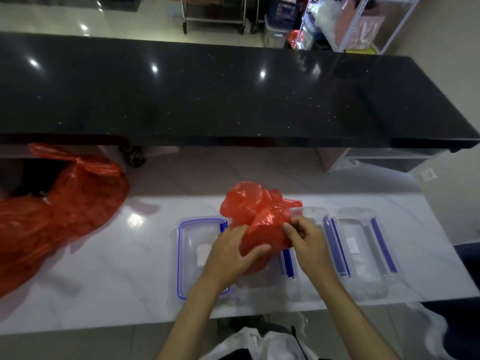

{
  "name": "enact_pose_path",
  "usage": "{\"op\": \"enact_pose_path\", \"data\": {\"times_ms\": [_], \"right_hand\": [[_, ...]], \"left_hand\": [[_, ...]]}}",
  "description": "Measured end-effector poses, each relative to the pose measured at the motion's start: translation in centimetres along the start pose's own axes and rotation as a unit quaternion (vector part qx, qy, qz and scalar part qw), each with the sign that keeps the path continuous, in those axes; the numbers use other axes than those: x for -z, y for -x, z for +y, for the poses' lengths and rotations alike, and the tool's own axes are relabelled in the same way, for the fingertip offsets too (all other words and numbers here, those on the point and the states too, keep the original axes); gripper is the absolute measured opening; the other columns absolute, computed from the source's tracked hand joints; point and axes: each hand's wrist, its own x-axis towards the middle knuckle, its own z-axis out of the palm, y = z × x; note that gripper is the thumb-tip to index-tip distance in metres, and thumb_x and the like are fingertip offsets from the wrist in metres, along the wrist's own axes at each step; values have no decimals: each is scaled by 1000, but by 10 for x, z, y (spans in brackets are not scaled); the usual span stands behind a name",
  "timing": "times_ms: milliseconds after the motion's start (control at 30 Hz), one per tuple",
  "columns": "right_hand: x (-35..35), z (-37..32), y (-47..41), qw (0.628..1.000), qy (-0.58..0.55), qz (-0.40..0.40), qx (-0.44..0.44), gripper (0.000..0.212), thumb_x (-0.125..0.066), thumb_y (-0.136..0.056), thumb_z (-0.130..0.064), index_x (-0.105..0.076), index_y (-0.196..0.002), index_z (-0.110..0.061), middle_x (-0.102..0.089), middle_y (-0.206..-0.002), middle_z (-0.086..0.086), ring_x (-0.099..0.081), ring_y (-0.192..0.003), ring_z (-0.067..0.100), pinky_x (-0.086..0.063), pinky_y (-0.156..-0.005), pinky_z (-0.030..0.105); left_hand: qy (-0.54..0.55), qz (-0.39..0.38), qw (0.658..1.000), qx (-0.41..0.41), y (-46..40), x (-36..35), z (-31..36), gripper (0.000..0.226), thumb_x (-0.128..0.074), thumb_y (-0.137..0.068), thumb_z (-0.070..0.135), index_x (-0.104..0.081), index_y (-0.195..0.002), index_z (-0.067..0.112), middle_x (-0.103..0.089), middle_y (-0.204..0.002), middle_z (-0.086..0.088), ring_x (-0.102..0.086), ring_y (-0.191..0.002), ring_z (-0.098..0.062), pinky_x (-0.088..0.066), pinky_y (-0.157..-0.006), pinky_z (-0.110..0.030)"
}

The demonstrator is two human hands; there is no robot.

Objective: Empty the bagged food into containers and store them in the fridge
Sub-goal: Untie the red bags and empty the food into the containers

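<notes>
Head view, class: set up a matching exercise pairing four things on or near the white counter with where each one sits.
Things
1. small red bag
2. large red bag
3. blue-rimmed lid
4. black countertop

Places
A. far left of the white counter
B. behind and above the white counter
C. between both hands, over a clear container
D. flat, just left of the left hand

Pairs: 1-C, 2-A, 3-D, 4-B

The right hand pinches the small red bag.
</notes>
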Motion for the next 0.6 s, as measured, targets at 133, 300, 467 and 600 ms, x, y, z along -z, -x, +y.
{"op": "enact_pose_path", "data": {"times_ms": [133, 300, 467, 600], "right_hand": [[4, -2, -14, 998, -49, 29, -18, 13, -64, -100, -16, -69, -88, -17, -75, -84, -1, -74, -78, 15, -64, -61, 32], [16, 8, -27, 996, -24, -81, -20, 30, -80, -86, -35, -72, -112, -24, -76, -103, -8, -73, -98, 15, -63, -77, 29], [15, 21, -29, 954, 123, -275, -1, 66, -89, -77, -39, -54, -132, -46, -59, -123, -33, -59, -110, -12, -50, -95, 17], [12, 28, -42, 965, 164, -202, 39, 38, -66, -94, -1, -66, -103, -38, -73, -96, -16, -68, -86, -6, -59, -84, 26]], "left_hand": [[-59, 24, 998, -23, 11, -8, -32, 34, -70, -92, 32, -71, -126, 33, -70, -125, 6, -64, -114, -15, -53, -99, -34], [-29, 110, 993, 39, 8, -6, -34, 38, -60, -92, 3, -75, -117, 27, -78, -105, 5, -72, -92, -14, -61, -85, -36], [129, 155, 977, 63, -3, -2, -23, 35, -59, -101, 1, -70, -114, 31, -76, -95, 11, -74, -86, -13, -63, -79, -43], [215, 202, 953, 76, -13, 5, 3, 26, -60, -103, 9, -72, -106, 31, -74, -88, 3, -70, -77, -22, -61, -72, -44]]}}
